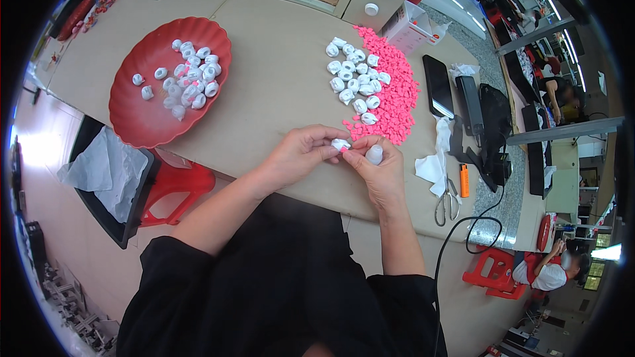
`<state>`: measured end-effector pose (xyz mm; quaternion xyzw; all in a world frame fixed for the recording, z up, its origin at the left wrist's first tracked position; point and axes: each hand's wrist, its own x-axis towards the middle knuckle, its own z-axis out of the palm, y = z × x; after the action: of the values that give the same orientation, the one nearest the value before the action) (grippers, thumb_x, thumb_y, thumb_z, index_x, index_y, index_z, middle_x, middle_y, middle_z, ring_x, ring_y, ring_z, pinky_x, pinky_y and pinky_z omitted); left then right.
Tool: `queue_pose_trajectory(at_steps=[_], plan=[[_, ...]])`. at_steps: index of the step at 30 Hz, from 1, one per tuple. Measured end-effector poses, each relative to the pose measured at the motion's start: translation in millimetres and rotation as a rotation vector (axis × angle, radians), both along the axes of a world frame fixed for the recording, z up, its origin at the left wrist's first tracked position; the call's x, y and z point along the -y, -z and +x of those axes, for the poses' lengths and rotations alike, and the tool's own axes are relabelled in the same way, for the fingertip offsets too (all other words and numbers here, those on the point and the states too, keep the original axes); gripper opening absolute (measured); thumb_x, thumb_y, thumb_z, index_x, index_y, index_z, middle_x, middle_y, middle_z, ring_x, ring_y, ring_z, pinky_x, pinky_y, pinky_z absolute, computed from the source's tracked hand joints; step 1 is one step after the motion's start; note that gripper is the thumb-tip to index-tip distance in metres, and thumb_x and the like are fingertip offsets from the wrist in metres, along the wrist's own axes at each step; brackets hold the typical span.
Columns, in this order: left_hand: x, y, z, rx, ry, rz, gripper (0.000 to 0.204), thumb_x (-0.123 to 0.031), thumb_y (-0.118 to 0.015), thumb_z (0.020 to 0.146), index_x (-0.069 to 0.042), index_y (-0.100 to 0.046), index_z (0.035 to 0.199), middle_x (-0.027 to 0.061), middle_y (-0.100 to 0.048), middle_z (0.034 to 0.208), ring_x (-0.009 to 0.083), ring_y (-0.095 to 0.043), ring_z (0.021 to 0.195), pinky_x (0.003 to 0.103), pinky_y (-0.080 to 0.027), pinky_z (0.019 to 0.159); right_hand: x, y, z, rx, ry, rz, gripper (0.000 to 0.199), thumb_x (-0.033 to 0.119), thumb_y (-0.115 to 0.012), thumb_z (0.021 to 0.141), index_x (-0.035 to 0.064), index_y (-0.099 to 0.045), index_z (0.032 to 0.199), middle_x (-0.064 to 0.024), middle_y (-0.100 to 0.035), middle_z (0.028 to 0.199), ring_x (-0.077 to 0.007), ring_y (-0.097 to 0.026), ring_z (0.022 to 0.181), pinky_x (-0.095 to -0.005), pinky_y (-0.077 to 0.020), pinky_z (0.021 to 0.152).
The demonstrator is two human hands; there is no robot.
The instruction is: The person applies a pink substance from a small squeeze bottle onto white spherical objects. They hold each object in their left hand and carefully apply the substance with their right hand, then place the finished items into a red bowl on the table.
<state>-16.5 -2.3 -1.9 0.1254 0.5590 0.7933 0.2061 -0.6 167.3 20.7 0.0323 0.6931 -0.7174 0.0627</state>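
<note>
Between the thumb and fingers of my left hand (pixel 297 153) is a small rounded white piece (pixel 340 143) with dark markings. My right hand (pixel 385 177) meets it from the other side, thumb and fingertip at a tiny pink piece (pixel 344 149) against its lower edge. A small translucent white bottle (pixel 375 153) is tucked in the fingers of that same hand. Just beyond my hands lies a spread of pink pieces (pixel 397 86), with a cluster of similar white pieces (pixel 347 73) along its left side.
A red scalloped dish (pixel 129 122) of white pieces sits at the left. On the right are a phone (pixel 438 86), crumpled tissue (pixel 433 165), scissors (pixel 446 206), an orange lighter (pixel 464 180) and a black cable (pixel 440 258). A red stool (pixel 175 188) stands below the table edge.
</note>
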Motion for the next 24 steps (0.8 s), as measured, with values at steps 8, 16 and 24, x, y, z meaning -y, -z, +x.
queue_pose_trajectory(at_steps=[8, 16, 24], plan=[[1.6, -0.3, 0.7, -0.071, 0.001, -0.047, 0.024, 0.001, -0.05, 0.087, 0.003, -0.055, 0.11, 0.006, -0.06, 0.096, 0.0092, -0.056, 0.08, 0.023, -0.047, 0.074, -2.0, 2.7, -3.4, 0.008, -0.028, -0.01, 0.014, 0.0, -0.069, 0.072, -0.0007, -0.06, 0.083, -0.0049, -0.06, 0.078, -0.0095, -0.059, 0.072, -0.0211, -0.0478, 0.064], [3.7, 1.6, 0.9, -0.042, -0.018, -0.054, 0.024, -0.001, -0.051, 0.087, 0.004, -0.055, 0.11, 0.0065, -0.06, 0.096, 0.0103, -0.056, 0.08, 0.024, -0.047, 0.076, 10.2, 3.0, -0.4, -0.083, 0.025, -0.014, 0.013, 0.001, -0.067, 0.076, -0.0038, -0.061, 0.085, -0.0086, -0.063, 0.077, -0.0121, -0.062, 0.071, -0.0212, -0.0486, 0.062], [2.8, -2.1, -0.5, 0.082, -0.053, 0.026, 0.029, -0.007, -0.054, 0.087, 0.003, -0.054, 0.114, 0.0059, -0.061, 0.092, 0.0097, -0.057, 0.08, 0.024, -0.047, 0.076, 14.8, 8.6, -0.5, -0.194, 0.033, 0.028, 0.011, 0.003, -0.065, 0.078, -0.0017, -0.064, 0.088, -0.0036, -0.062, 0.078, -0.0061, -0.056, 0.07, -0.0185, -0.0448, 0.061]])
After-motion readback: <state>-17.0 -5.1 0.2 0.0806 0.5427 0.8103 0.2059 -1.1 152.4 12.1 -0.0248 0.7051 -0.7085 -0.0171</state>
